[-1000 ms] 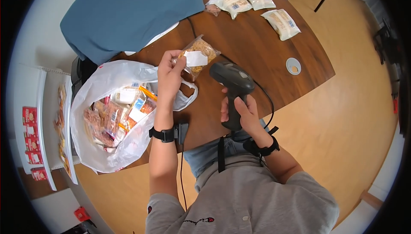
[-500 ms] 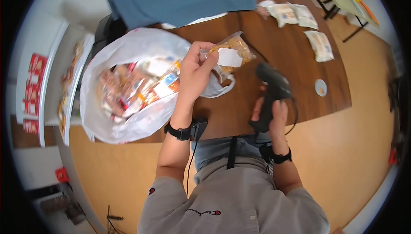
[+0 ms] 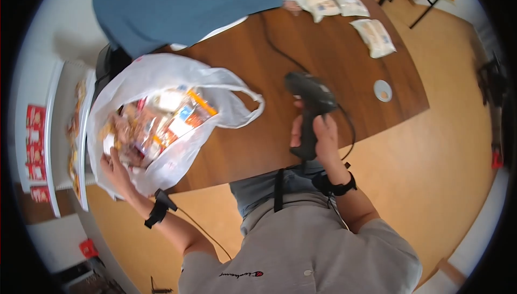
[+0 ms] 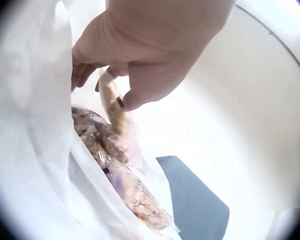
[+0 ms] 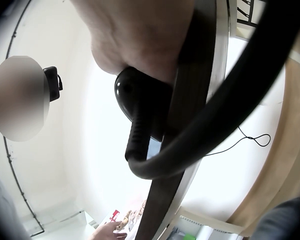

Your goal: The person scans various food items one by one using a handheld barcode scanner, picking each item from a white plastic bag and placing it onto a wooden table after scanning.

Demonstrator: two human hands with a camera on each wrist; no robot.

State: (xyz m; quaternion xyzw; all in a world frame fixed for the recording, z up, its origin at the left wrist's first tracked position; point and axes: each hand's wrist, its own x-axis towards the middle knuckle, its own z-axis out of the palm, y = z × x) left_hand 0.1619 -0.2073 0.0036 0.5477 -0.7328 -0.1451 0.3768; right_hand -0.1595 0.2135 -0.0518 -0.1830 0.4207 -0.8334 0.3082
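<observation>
My left hand (image 3: 117, 176) is at the near left of a white plastic bag (image 3: 183, 170), over its opening. Thumb and fingers pinch a small clear packet of yellowish snack (image 4: 116, 107), its white label showing in the head view. Below it in the bag lie several clear packets (image 4: 140, 200) with pinkish contents. Near the table's front edge, my right hand (image 3: 327, 140) grips a black barcode scanner (image 3: 308, 124) by its handle, the head tilted up and to the left. The scanner's cord (image 5: 220, 115) loops close past the right wrist camera.
Several whitish packets (image 3: 373, 38) lie at the far right of the wooden table (image 3: 242, 159). A blue cloth (image 3: 183, 3) covers something at the back. Shelves (image 3: 54, 148) with red boxes stand on the left. A round grey disc (image 3: 383, 90) is set in the tabletop.
My left hand has carried the snack packet from over the table leftward and down to the bag's opening. The right hand keeps its grip on the scanner. The head view has shifted.
</observation>
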